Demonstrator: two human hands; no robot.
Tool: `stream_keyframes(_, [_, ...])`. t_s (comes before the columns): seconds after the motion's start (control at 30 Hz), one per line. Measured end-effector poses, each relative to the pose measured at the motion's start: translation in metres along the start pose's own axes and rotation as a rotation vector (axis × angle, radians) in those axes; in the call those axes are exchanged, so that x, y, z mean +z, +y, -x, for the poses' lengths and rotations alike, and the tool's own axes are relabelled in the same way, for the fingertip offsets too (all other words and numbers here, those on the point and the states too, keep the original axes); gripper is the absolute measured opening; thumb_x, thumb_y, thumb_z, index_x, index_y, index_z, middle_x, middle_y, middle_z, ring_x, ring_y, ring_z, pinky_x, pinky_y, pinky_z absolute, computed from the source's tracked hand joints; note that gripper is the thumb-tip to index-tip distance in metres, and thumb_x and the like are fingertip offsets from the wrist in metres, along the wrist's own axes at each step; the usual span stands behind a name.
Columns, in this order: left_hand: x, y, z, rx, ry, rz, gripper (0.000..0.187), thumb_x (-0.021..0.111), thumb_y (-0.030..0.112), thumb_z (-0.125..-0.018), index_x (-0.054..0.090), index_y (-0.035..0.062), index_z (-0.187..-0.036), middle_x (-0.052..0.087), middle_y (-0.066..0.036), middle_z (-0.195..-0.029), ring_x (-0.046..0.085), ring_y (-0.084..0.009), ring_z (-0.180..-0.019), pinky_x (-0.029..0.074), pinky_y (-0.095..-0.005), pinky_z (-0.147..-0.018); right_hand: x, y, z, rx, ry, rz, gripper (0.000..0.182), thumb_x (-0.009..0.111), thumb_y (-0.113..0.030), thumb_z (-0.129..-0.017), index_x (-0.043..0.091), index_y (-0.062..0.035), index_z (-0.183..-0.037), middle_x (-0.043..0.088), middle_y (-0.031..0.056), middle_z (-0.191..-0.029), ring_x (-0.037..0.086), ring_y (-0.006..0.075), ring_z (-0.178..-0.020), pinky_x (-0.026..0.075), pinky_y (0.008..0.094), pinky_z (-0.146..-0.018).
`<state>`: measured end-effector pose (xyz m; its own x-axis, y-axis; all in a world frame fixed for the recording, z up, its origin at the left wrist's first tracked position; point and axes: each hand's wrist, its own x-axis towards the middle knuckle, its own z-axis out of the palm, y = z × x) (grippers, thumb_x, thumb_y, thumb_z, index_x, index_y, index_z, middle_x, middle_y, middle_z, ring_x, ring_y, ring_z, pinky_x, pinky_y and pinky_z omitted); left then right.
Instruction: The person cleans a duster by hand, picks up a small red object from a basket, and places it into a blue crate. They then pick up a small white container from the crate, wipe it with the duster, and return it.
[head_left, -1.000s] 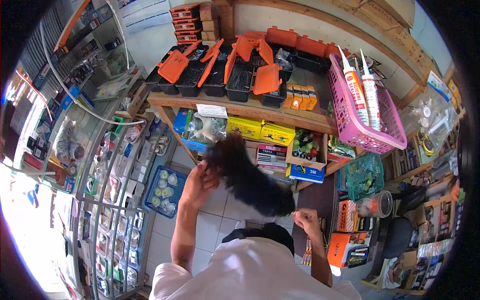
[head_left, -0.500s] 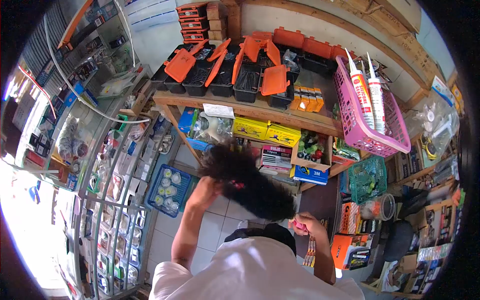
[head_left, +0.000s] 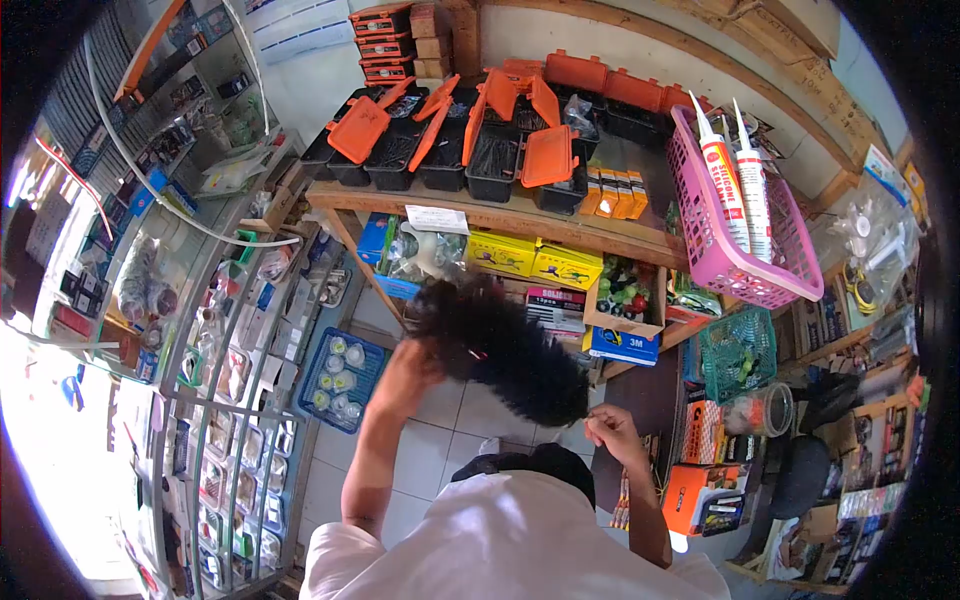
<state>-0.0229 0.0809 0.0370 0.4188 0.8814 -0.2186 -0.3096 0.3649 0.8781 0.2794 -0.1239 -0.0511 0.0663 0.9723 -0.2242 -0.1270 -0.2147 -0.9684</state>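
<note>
Head view, one black feather duster (head_left: 505, 350), left hand (head_left: 405, 375) against its bushy end, grip unclear, right hand (head_left: 612, 430) fingers pinching its lower tip, two sealant tubes (head_left: 738, 180) in one pink basket (head_left: 715, 265).

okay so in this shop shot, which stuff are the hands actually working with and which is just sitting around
In hand:
black feather duster, held by the right hand, with the left hand at its fluffy end.

Just sitting around:
pink basket
silicone tubes
orange-lidded bins
yellow boxes
green basket

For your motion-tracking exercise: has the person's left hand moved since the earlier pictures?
Yes. The left hand, at the black feather duster, has dropped lower and slightly right, farther below the wooden shelf edge than a second ago.
</note>
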Motion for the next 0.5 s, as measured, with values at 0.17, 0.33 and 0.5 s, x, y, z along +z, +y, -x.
stream_keyframes(0.17, [0.026,-0.029,0.018,-0.312,-0.130,-0.013,0.026,0.038,0.029,-0.099,0.044,0.0115,-0.081,0.035,0.003,-0.067,0.032,-0.0085,-0.058,0.025,-0.0237,-0.051,0.019,0.005,-0.013,-0.223,0.325,0.163,0.015,0.069,-0.012,-0.083,0.061,-0.0014,-0.091,0.061,0.0012,-0.078,0.049,0.0053,-0.066,0.041,0.0204,-0.061])
stream_keyframes(0.33, [0.032,-0.044,0.016,-0.301,-0.308,0.017,0.027,0.038,0.029,-0.099,0.045,0.0108,-0.081,0.036,0.003,-0.067,0.032,-0.0089,-0.057,0.026,-0.0243,-0.052,0.045,-0.017,-0.013,-0.362,0.447,0.219,0.017,0.070,-0.007,-0.080,0.061,-0.0006,-0.093,0.061,0.0012,-0.080,0.050,0.0046,-0.070,0.042,0.0204,-0.063])
stream_keyframes(0.5, [0.024,-0.026,0.007,-0.327,0.098,0.154,0.028,0.037,0.028,-0.099,0.046,0.0104,-0.080,0.037,0.002,-0.066,0.034,-0.0092,-0.056,0.028,-0.0239,-0.051,0.046,-0.015,-0.004,-0.327,0.406,0.258,0.014,0.069,-0.010,-0.082,0.065,0.0002,-0.091,0.063,0.0025,-0.079,0.051,0.0063,-0.067,0.044,0.0223,-0.064])
